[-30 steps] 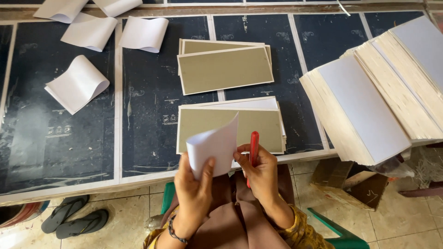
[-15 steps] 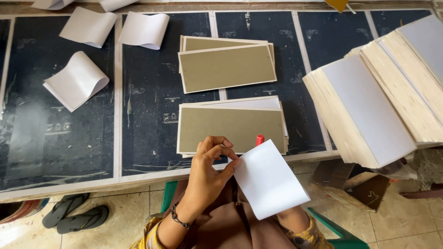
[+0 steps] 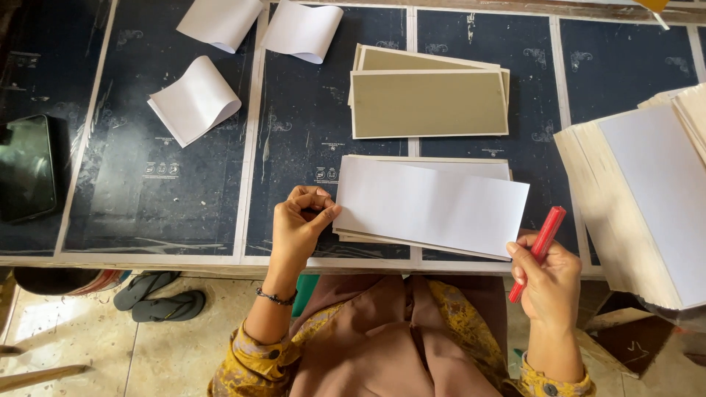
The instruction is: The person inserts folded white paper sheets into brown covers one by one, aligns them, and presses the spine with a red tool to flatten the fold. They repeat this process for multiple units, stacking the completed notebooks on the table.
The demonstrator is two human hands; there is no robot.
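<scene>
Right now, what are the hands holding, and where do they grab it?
The left hand pinches the white paper sheet at its left edge. The right hand grips the red stick around its lower half.

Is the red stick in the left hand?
No, the red stick is gripped in the right hand, while the left hand pinches the edge of the white sheet.

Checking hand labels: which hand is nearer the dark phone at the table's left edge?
Left. The left hand pinches the white sheet's left end, right of the phone; the right hand is farther right.
</scene>
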